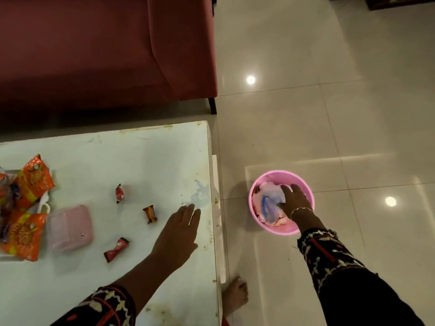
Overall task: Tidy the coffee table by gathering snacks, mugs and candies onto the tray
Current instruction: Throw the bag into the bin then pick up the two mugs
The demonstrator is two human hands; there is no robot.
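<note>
The left grip (179, 231) is laid flat on the desk (141, 161) at lower centre, fingers straight and together, and nothing is held in it. The right grip (294, 198) is lowered into the pink bin (277, 172) on the floor at centre right, over crumpled wrappers. Whether anything is pinched there cannot be told.

Three candies (150, 214) are scattered mid-desk, well apart from each other. The orange snack packets (33, 182) are heaped at the left edge of the frame, seemingly on a white tray (45, 205) that is mostly hidden. A pink box (70, 228) is set just beside them.

The step in hand is judged to be binning rubbish. It would be done well if the waste were let go fully inside the rim and the right grip lifted clear without the light bin being tipped. The candies could then be pinched singly by their twisted ends and carried left to the tray, and should not be swept toward the desk's right edge.
</note>
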